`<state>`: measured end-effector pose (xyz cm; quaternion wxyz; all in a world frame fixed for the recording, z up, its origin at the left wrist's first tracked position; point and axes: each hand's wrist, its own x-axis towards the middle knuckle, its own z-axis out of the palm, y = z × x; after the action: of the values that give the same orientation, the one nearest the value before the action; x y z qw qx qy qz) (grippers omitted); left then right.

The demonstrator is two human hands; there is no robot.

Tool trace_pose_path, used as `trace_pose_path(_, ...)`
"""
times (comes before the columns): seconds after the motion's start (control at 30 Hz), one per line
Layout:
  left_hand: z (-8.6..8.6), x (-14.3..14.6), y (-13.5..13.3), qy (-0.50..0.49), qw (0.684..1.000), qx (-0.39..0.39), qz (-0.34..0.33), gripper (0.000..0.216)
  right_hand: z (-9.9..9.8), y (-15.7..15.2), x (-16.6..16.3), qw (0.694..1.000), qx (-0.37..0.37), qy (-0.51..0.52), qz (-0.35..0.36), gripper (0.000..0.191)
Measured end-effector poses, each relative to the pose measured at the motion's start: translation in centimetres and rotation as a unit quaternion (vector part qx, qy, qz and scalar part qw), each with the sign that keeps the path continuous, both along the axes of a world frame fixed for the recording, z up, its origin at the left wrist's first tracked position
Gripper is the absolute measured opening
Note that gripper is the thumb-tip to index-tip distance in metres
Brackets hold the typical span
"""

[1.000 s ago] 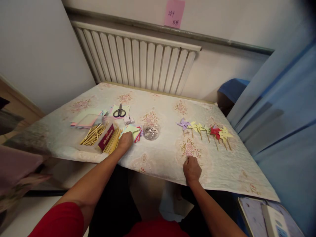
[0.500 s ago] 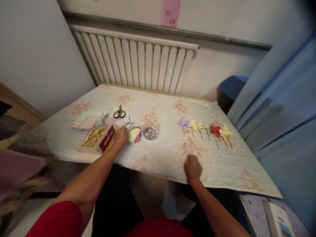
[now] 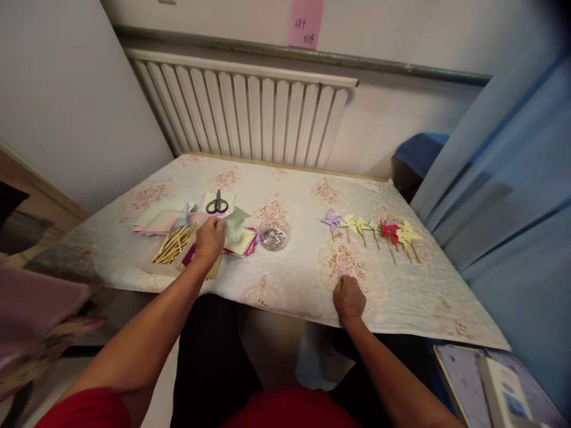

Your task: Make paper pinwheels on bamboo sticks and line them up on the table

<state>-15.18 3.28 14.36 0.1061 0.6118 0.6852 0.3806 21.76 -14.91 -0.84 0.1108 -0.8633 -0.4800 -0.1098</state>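
Pale green sheet (image 3: 236,224): lifted and shifted a little left with the hand since the earlier frame; now tilted over the paper stack (image 3: 243,242), though whether its lower edge touches I cannot tell.
Left hand (image 3: 210,239): fingers closed on the sheet's left edge; a pinch at the edge probably parts one sheet without dragging the others.
Paper stack: colours fanned just beside the sticks (image 3: 214,270), probably for easy reach; more of its top shows than half a second ago.
Stick box (image 3: 172,246): left of the hand, which now covers much of its dark red label.
Dish (image 3: 273,236): just right of the stack; small shiny pieces inside, corralled perhaps against scattering.
Scissors (image 3: 217,205): resting on paper behind the hand; unmoved.
Right hand (image 3: 349,298): curled shut near the table edge, nothing visible in it; unmoved.
Pinwheels (image 3: 359,226): rowed at the right, well apart from the loose paper; unchanged.
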Motion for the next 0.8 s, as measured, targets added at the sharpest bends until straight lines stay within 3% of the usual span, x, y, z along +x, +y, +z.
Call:
trace_pose_path(0.1, -0.8, 1.7, -1.6, -0.189, 0.978, -0.059, -0.067, 0.024, 0.1, 0.1, 0.0, 1.0, -0.001, 0.002, -0.001, 0.019)
trace_pose_path(0.17, -1.7, 3.4, -2.8, -0.312, 0.938, -0.115, -0.096, 0.024, 0.2, 0.1, 0.0, 1.0, -0.005, 0.004, -0.001, 0.019)
trace_pose_path(0.3, -3.1, 7.3, -5.3, -0.435, 0.869, -0.185, -0.146, 0.024, 0.6, 0.1, -0.1, 1.0, -0.014, 0.013, -0.003, 0.019)
trace_pose_path(0.53, -5.9, 13.4, -8.5, -0.52, 0.793, -0.286, -0.139, 0.011, 0.8, 0.1, 0.1, 1.0, -0.012, 0.024, -0.002, 0.019)
trace_pose_path(0.67, -8.4, 15.3, -10.1, -0.477, 0.792, -0.362, -0.121, 0.005, 0.7, 0.2, 0.2, 1.0, -0.011, 0.028, -0.004, 0.02)
trace_pose_path(0.8, -9.4, 15.6, -10.5, -0.414, 0.814, -0.389, -0.122, 0.007, 0.5, 0.2, 0.2, 0.999, -0.004, 0.032, 0.002, 0.019)
